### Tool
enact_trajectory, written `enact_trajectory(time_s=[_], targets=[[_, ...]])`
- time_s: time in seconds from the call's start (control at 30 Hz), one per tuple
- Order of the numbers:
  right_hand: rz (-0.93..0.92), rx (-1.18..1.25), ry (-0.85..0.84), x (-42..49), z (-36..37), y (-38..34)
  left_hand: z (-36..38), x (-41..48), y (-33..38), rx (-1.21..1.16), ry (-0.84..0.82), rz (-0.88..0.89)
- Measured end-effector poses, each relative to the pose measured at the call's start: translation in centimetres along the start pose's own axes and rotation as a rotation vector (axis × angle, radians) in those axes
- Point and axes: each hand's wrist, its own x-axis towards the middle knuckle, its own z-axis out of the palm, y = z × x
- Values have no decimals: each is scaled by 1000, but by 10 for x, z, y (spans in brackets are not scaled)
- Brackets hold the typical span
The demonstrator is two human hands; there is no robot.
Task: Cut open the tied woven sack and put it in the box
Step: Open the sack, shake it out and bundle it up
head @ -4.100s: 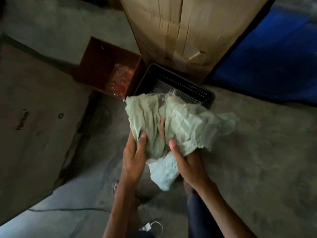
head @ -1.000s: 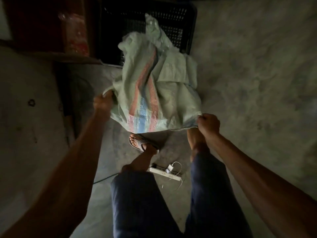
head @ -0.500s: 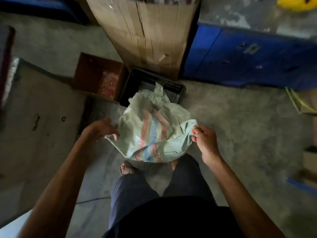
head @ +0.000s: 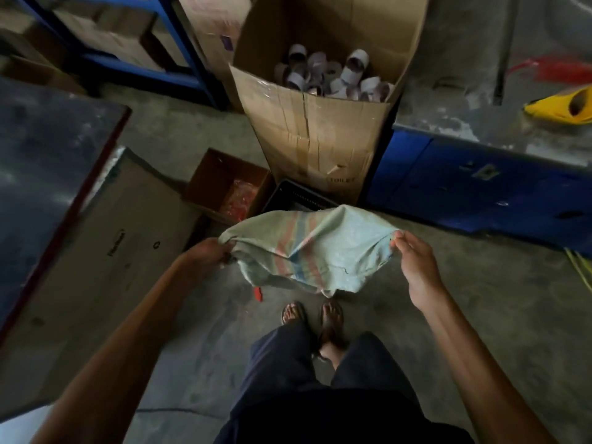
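A pale green woven sack (head: 336, 251) with red and blue stripes hangs limp and stretched out in the air between my hands. My left hand (head: 208, 254) grips its left edge. My right hand (head: 416, 261) pinches its right corner with thumb and fingers. The sack is over the concrete floor, in front of a tall open cardboard box (head: 320, 133) that holds several paper rolls. Its far edge hides part of a black plastic crate (head: 294, 197).
A small brown box (head: 211, 177) with red plastic inside sits left of the crate. A flat carton (head: 96, 251) lies at left, blue shelving (head: 480, 184) at right. A small red object (head: 258, 293) lies on the floor by my sandalled feet (head: 312, 315).
I have stood up and the view has risen. The sack has come up off the crate and is pulled out wider between both hands.
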Motion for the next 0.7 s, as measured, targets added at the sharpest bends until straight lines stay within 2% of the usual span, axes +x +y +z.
enact_trajectory(time_s=[0.1, 0.17, 0.27, 0.4, 0.47, 0.57, 0.63, 0.7], targets=[[36, 78, 46, 14, 21, -13, 18, 8, 8, -440, 93, -47], [72, 140, 104, 26, 35, -20, 30, 12, 15, -548, 104, -29], [168, 182, 185, 38, 54, -23, 43, 25, 9, -731, 12, -156], [259, 131, 242, 49, 59, -19, 38, 32, -11, -559, 8, -135], [374, 127, 225, 53, 54, -23, 25, 40, -14, -482, 30, -115], [604, 267, -45, 56, 48, -32, 10, 46, -4, -353, 45, -9], [637, 328, -205, 54, 55, -43, 16, 45, 12, -261, 83, 40], [602, 304, -221, 55, 66, -57, 30, 42, 27, -245, 108, 54]])
